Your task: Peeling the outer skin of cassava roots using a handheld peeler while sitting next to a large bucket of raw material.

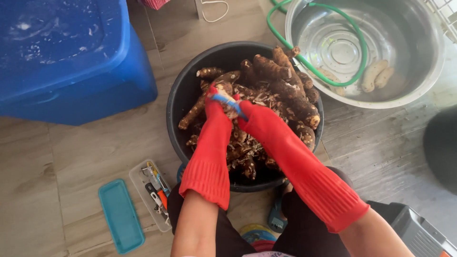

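Head view, left hand: the left hand (215, 105), in a red rubber glove, is wrapped around a brown root (227, 95) over the middle of the black tub (177, 102).
Right hand: the right hand (253, 120) grips a blue-handled peeler (228, 101) laid against that root.
Handling: likely stiff, knobbly, dirty, slippery where peeled; best held around its thick middle.
Around: steel basin (419, 83) with peeled roots (376, 74) and green hose (354, 28); blue bin (71, 71).

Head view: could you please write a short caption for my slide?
Gloved hands, left and right, peel a root with a blue peeler over a black basin of roots.
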